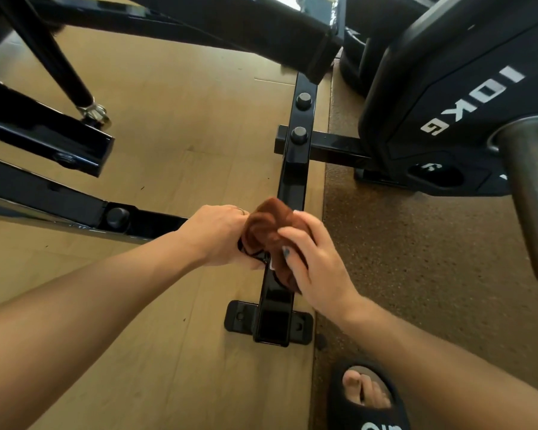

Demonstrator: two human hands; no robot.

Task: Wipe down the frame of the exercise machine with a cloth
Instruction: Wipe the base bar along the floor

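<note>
Gripping the bunched brown cloth [269, 231] with both left hand [216, 234] and right hand [311, 259], press it around the black floor bar [292, 181], covering top and sides evenly.

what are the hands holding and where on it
Both hands hold the bunched brown cloth over the black frame bar: left hand at its left side, right hand at its right.

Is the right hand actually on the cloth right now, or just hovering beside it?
Touching. In the head view the right hand has its fingers and thumb curled round the brown cloth, which is bunched over the black frame bar.
</note>
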